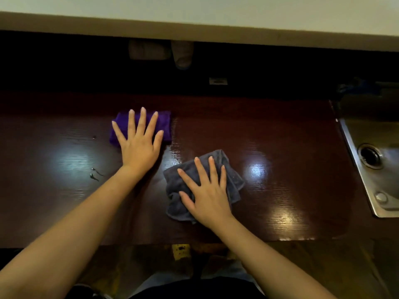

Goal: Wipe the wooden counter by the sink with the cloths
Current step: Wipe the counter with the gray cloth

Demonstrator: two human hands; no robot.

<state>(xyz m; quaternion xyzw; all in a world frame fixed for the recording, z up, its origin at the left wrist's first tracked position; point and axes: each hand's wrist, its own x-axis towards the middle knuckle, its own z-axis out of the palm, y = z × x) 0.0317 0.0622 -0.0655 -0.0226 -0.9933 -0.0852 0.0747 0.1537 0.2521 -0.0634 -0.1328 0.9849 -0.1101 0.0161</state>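
My left hand lies flat, fingers spread, on a folded purple cloth toward the back middle of the dark wooden counter. My right hand presses flat on a crumpled grey cloth nearer the front edge, a little right of the purple one. A wet sheen covers the counter between the cloths and the sink, which sits at the right end.
Small water drops lie on the counter left of my left forearm. A wall socket sits in the dark back wall. The counter's front edge runs just above my legs.
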